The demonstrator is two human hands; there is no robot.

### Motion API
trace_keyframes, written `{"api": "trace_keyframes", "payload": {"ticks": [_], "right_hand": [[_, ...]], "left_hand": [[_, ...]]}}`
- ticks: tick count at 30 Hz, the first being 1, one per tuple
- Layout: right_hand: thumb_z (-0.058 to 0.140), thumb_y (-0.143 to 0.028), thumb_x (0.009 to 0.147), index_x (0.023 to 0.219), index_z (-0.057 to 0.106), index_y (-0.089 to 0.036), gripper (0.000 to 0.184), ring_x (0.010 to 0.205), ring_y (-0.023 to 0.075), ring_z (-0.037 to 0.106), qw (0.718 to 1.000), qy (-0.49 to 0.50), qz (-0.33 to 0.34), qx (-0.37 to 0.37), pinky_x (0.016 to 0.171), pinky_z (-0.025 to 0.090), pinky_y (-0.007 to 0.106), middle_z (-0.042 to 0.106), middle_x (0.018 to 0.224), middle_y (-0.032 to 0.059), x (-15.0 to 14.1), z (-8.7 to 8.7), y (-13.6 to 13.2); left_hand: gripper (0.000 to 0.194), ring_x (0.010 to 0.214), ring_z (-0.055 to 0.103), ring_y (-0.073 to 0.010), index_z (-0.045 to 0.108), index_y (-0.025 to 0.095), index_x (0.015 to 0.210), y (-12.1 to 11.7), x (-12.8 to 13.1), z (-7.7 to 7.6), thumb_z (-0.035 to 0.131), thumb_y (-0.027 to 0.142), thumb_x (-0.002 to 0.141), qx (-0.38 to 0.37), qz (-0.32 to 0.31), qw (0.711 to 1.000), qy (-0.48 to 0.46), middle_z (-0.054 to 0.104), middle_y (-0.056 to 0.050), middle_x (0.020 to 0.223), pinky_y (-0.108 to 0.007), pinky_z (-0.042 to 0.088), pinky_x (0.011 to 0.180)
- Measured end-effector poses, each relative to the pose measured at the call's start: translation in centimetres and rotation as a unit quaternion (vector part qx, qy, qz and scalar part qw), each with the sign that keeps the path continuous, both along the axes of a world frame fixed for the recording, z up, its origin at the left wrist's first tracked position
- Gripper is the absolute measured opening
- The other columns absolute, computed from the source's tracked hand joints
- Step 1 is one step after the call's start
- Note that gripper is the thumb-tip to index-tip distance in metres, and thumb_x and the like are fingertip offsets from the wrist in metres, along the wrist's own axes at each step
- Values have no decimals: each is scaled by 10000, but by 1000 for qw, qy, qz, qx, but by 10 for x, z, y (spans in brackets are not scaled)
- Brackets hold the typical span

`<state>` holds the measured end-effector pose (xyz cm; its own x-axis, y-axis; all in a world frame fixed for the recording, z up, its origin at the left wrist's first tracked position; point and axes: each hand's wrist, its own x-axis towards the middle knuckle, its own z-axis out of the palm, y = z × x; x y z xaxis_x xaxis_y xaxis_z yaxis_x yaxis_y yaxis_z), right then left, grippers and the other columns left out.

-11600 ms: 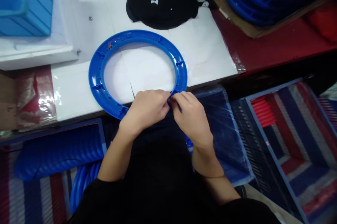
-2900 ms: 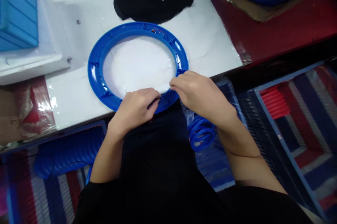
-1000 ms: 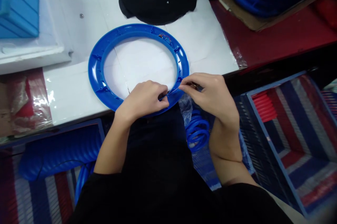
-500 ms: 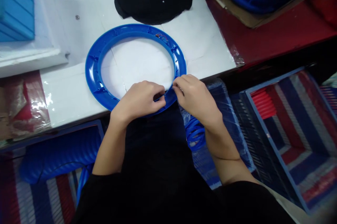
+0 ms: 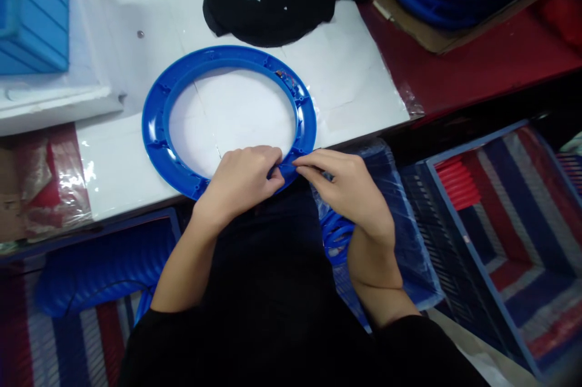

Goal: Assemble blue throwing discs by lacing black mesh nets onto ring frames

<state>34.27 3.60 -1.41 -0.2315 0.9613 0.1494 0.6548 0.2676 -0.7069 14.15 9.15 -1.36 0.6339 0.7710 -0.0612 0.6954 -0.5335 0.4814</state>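
Note:
A blue plastic ring (image 5: 155, 119) lies on the white tabletop sheet, its ribbed hollow side up. A small electronic part with red wires (image 5: 287, 79) sits in the ring's channel at the upper right. My left hand (image 5: 243, 178) is closed over the near rim, fingers curled and thumb against them; what they hold, if anything, is hidden. Close to its right, my right hand (image 5: 348, 184) pinches thumb and forefinger together above the rim at the lower right. Whatever is in that pinch is too small to make out.
A black printed cloth piece (image 5: 273, 2) lies behind the ring. A light blue bin (image 5: 39, 17) stands on white foam at left. A cardboard box (image 5: 421, 35) of blue rings is at upper right. Below the table edge are crates (image 5: 482, 241) and stacked blue rings (image 5: 104, 265).
The ring has slid slightly left on the sheet and turned a little. My right hand has moved down and pinches with straighter fingers. My left hand stays curled at the near rim.

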Motion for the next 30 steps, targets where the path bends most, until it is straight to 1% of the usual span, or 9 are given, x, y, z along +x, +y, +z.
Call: {"api": "trace_keyframes", "payload": {"ticks": [4, 8, 12, 15, 17, 21, 23, 26, 30], "right_hand": [[636, -204, 1006, 984, 771, -245, 143, 933, 233, 766, 999, 9, -35, 3, 860, 584, 378, 820, 1010, 32, 8, 2, 3], [557, -172, 1030, 988, 730, -212, 183, 934, 241, 742, 998, -55, -26, 26, 858, 551, 374, 791, 996, 74, 8, -1, 10], [448, -128, 1025, 1008, 650, -188, 212, 854, 246, 689, 987, -160, 13, -4, 741, 470, 352, 742, 959, 107, 4, 4, 12], [439, -145, 1009, 1039, 614, -178, 181, 675, 226, 622, 972, -230, 28, -39, 620, 361, 338, 690, 796, 75, 4, 10, 12], [455, -186, 1015, 1047, 620, -179, 168, 615, 214, 587, 968, -247, 39, -38, 600, 325, 337, 668, 735, 53, 6, 12, 14], [510, -267, 1045, 1050, 672, -204, 174, 713, 204, 644, 980, -185, 79, -9, 681, 407, 327, 734, 845, 52, 18, 11, 26], [573, -289, 1033, 1016, 697, -219, 144, 727, 184, 646, 985, -139, 99, 1, 712, 434, 315, 733, 838, 27, 23, 10, 33], [638, -306, 1006, 961, 721, -232, 121, 666, 153, 598, 989, -96, 111, 21, 695, 428, 299, 678, 735, -16, 26, 7, 43], [641, -299, 998, 936, 710, -231, 115, 663, 148, 576, 991, -81, 97, 36, 688, 420, 295, 676, 750, -18, 22, 1, 53]], "left_hand": [[72, 672, 564, -157, 628, 206, 770, 4, -12, -3, 597, 180, 829, -30, -3, 998, -49, 687, -14, 752, -297, 334, 637], [96, 653, 547, -144, 632, 200, 750, 6, -13, -4, 583, 198, 833, -53, -9, 996, -70, 677, -9, 733, -292, 339, 642], [100, 651, 540, -135, 632, 196, 750, 6, -13, -5, 581, 207, 835, -54, -8, 995, -83, 679, -5, 738, -293, 332, 642], [114, 644, 534, -131, 624, 195, 746, 5, -14, -7, 577, 221, 847, -52, -8, 995, -83, 665, -2, 726, -295, 320, 633], [122, 642, 533, -132, 623, 194, 743, 5, -14, -8, 575, 230, 849, -50, -6, 995, -81, 659, -5, 720, -297, 320, 630], [121, 652, 542, -137, 626, 195, 745, 5, -14, -8, 574, 234, 847, -48, -7, 995, -81, 667, -10, 728, -298, 329, 638], [115, 653, 543, -137, 632, 196, 747, 6, -14, -9, 579, 231, 843, -48, -7, 996, -81, 671, -10, 728, -297, 330, 636], [106, 643, 536, -135, 636, 195, 745, 6, -14, -9, 581, 226, 831, -46, -6, 996, -79, 671, -8, 721, -298, 327, 630], [102, 628, 518, -131, 623, 194, 728, 6, -12, -8, 575, 220, 815, -44, -2, 996, -74, 661, -2, 709, -301, 313, 623]]}}
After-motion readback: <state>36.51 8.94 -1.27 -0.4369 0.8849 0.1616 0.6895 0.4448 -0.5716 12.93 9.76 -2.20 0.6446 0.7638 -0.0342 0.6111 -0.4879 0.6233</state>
